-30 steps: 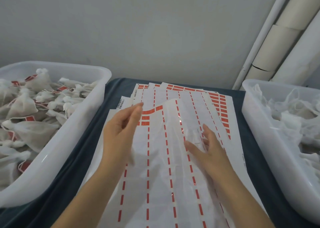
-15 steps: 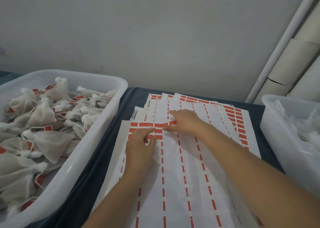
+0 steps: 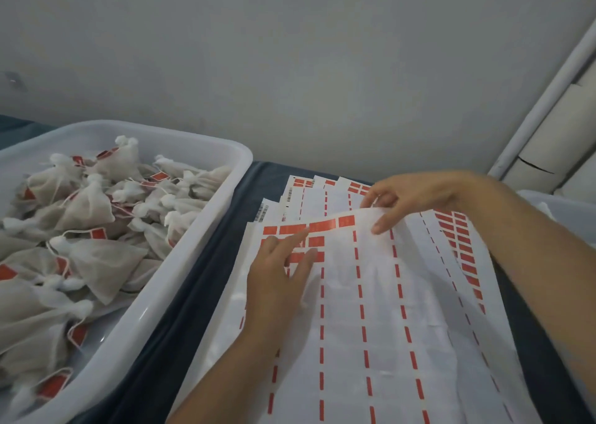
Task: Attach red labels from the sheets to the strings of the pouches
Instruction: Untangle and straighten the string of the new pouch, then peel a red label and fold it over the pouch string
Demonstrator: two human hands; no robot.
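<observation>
Label sheets (image 3: 371,311) lie fanned in an overlapping stack on the dark blue worktop (image 3: 193,311), filling the middle of the view between two white plastic tubs. Most of the top sheet is bare white backing crossed by columns of thin red dashes; whole red labels (image 3: 319,227) are left only along its far edge and near its left corner. The sheets underneath stick out at the far side and to the right, showing more rows of red rectangles (image 3: 464,252) and small barcodes (image 3: 263,212).

Left of the stack, the large tub (image 3: 180,262) holds a heap of white mesh pouches (image 3: 87,207), tied at the neck with white string, several already carrying red tags. Only the rim of the right tub (image 3: 561,201) shows at the frame edge; its contents cannot be made out.

Behind the worktop rises a plain grey wall (image 3: 290,53), with pale pipes (image 3: 554,117) running up the right corner.

The right hand (image 3: 416,198) reaches across from the right and grips the far edge of the top sheet, thumb on top and fingers (image 3: 371,196) curled beneath, so that this edge stands lifted off the stack. The left hand (image 3: 280,282) rests flat on the sheet's left part, its fingers released and spread, the fingertips touching the red labels near the corner
</observation>
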